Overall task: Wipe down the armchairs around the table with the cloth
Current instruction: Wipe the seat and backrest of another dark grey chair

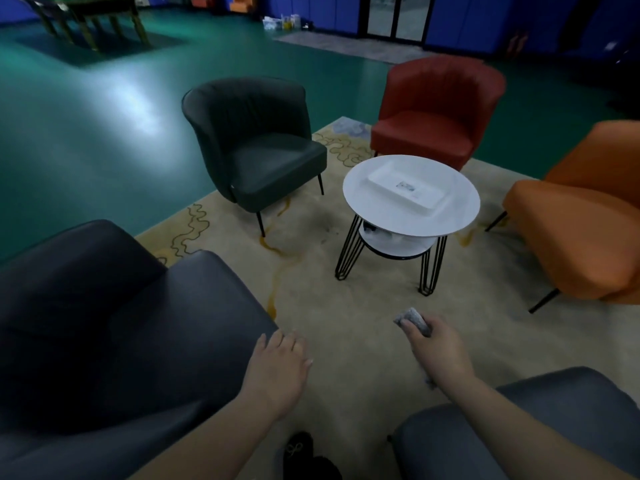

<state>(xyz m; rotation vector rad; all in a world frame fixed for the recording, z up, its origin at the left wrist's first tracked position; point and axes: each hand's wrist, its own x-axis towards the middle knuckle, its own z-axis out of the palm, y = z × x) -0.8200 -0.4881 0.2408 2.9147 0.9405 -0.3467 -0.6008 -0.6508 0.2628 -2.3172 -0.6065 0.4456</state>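
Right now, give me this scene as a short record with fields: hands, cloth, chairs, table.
left hand: open, at the front edge of the near dark armchair
right hand: grips the grey cloth, held over the rug
other chairs: dark green armchair, red armchair, orange armchair, grey armchair
table: round white table holding a white tray

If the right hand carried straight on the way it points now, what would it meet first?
Probably the round table: the right hand, gripping the cloth, points up-frame over bare rug toward its wire legs, though depth is unclear.
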